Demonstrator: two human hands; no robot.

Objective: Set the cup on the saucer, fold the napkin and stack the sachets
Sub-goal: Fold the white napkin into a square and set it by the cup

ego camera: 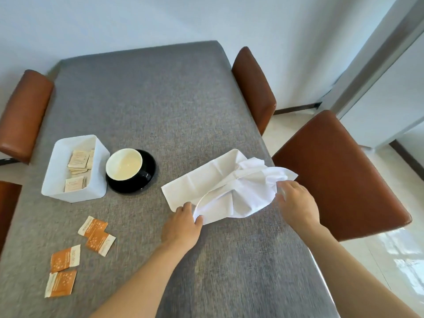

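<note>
A black cup point(125, 165) with a cream inside stands on a black saucer point(149, 177) left of centre. A white napkin point(220, 184) lies rumpled near the table's right edge, its left part flat and its right part bunched up. My left hand point(183, 222) pinches the napkin's near left corner. My right hand point(296, 203) grips its bunched right end. Several orange and white sachets point(96, 236) lie loose and unstacked on the table at the near left.
A white rectangular box point(75, 167) holding several pale sachets stands just left of the saucer. The grey table point(149, 99) has brown chairs around it: one point(339, 173) close on the right, one point(253, 88) further back, and one point(23, 111) on the left.
</note>
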